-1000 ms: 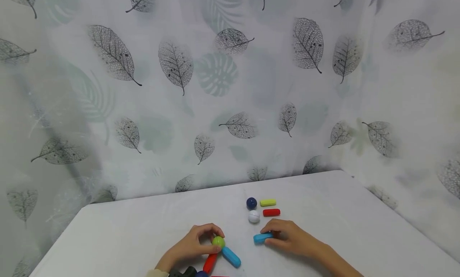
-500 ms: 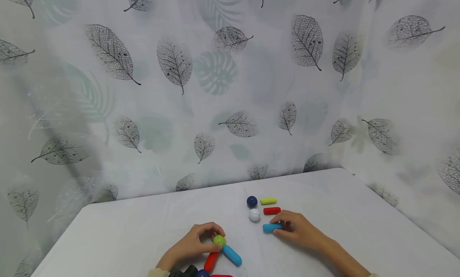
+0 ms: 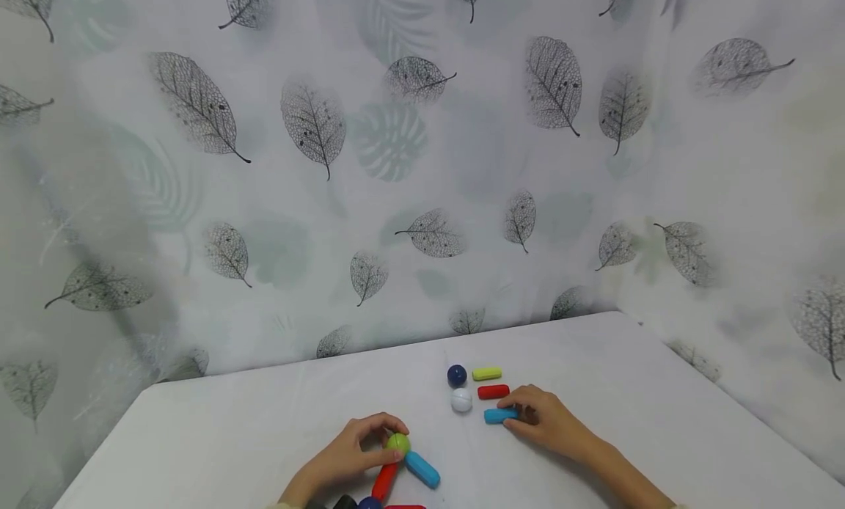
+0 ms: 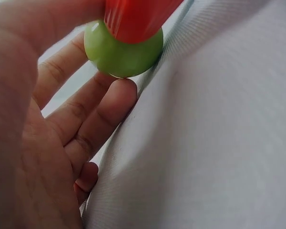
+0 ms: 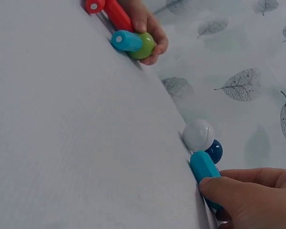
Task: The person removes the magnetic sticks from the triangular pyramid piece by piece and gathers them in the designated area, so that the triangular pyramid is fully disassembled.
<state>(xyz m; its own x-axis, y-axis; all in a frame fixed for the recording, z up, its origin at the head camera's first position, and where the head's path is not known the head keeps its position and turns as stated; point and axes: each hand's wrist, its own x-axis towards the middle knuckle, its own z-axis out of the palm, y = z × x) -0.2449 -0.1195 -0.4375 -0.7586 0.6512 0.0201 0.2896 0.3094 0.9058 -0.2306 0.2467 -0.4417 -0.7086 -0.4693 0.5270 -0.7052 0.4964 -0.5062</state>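
My left hand [image 3: 356,450] grips a green ball [image 3: 399,444] between thumb and fingers, low over the white table. A blue rod [image 3: 422,469] and a red rod [image 3: 384,482] stick out from that ball, both seen joined to it in the right wrist view. The red one leads to a dark blue ball [image 3: 370,503] at the bottom edge of the head view. Farther right, my right hand [image 3: 548,421] pinches a second blue rod [image 5: 205,167] by thumb and fingers, its left end showing. In the left wrist view the green ball [image 4: 124,52] meets the fingertips.
Beyond the right hand lie a white ball [image 3: 461,400], a navy ball [image 3: 457,375], a short red rod [image 3: 493,392] and a yellow-green rod [image 3: 487,374]. Another red piece [image 3: 405,507] is cut off at the bottom edge. A leaf-patterned curtain [image 3: 422,164] hangs behind the white table [image 3: 231,428].
My right hand has moved the blue rod away from me and a little right, to just below the loose red rod. The left hand keeps its hold on the green ball.
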